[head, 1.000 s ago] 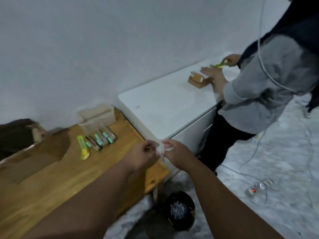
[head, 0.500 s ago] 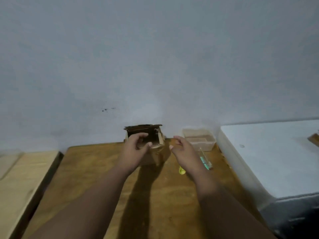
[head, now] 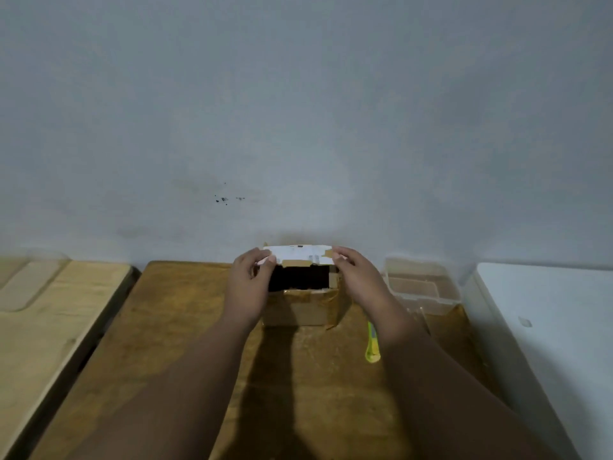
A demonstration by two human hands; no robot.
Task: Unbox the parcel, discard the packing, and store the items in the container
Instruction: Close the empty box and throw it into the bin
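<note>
A small taped cardboard parcel (head: 300,307) stands on the brown wooden table (head: 172,327) against the wall. Its top is open and the inside looks dark. My left hand (head: 250,287) grips the box's left side, fingers on the far flap (head: 298,254), which carries a white label. My right hand (head: 356,277) holds the right end of that flap. A clear plastic container (head: 423,287) sits to the right of the box. What lies inside the parcel is hidden.
A yellow utility knife (head: 372,346) lies on the table beside my right forearm. A lighter wooden table (head: 49,313) stands to the left. A white cabinet top (head: 547,327) is at the right. The grey wall is right behind the box.
My view swung from the bin and the other person back to the table. Both hands reached the parcel and now hold its far flap, which has come forward over the opening.
</note>
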